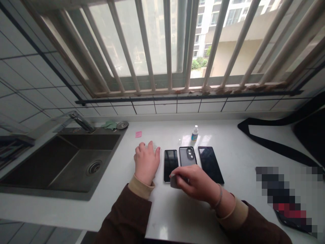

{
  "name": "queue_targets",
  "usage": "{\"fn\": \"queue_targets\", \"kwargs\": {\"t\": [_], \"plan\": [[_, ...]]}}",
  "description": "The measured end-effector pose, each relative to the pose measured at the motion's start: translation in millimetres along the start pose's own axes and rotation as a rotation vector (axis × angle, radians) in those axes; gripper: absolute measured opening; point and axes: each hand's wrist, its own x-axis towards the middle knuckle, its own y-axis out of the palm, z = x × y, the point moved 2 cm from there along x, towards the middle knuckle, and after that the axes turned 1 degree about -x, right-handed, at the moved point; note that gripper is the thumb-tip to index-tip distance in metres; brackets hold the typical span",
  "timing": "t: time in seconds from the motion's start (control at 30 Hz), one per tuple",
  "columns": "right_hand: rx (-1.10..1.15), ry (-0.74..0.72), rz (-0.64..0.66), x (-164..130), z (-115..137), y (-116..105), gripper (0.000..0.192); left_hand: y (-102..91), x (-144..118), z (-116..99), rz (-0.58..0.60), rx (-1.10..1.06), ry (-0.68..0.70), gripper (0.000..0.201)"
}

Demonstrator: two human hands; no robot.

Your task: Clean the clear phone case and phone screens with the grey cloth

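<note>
Three phones lie side by side on the white counter (177, 210): a black one (170, 162) screen up on the left, a grey one (187, 155) camera side up in the middle, and a black one (210, 163) on the right. My left hand (146, 162) rests knuckles up on the counter just left of the left phone, over something small and pale that I cannot make out. My right hand (196, 183) covers the near end of the middle phone and pinches a small grey object (173, 180) at its fingertips.
A small white dropper bottle (194, 133) stands behind the phones and a pink sticky note (138, 134) lies near it. A dark steel sink (68, 162) with faucet (81, 122) fills the left. A black strap (274, 145) and bag lie at right. Barred window behind.
</note>
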Motion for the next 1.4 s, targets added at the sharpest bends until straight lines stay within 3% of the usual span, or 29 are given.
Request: {"fn": "queue_targets", "kwargs": {"t": [0.13, 0.3, 0.47, 0.8, 0.93, 1.03, 1.1, 1.23, 1.4], "plan": [[-0.198, -0.014, 0.221, 0, 8, 9, 0.018, 7.6, 1, -9, 0.008, -0.105, 0.203, 0.043], [-0.311, 0.049, 0.289, 0, 13, 9, 0.018, 22.8, -4, -18, 0.114, -0.167, 0.321, 0.042], [-0.359, 0.069, 0.297, -1, 14, 10, 0.018, 24.7, -2, -21, 0.159, -0.189, 0.306, 0.038], [-0.402, 0.078, 0.28, -1, 15, 11, 0.017, 21.7, 1, -20, 0.108, -0.139, 0.241, 0.041], [-0.401, 0.077, 0.282, -1, 15, 10, 0.017, 12.4, 3, -20, 0.019, -0.347, 0.233, 0.034], [-0.398, 0.083, 0.29, -2, 15, 9, 0.017, 3.5, 4, -21, -0.018, -0.692, 0.199, 0.03], [-0.397, 0.086, 0.297, -2, 15, 9, 0.017, -0.1, 4, -22, 0.053, -0.982, 0.14, 0.031], [-0.393, 0.083, 0.301, -1, 15, 8, 0.017, -3.5, -2, -27, 0.365, -1.494, 0.014, 0.036], [-0.37, 0.095, 0.297, -2, 16, 7, 0.017, -4.1, -12, -31, 0.769, -1.841, 0.016, 0.045]]}}
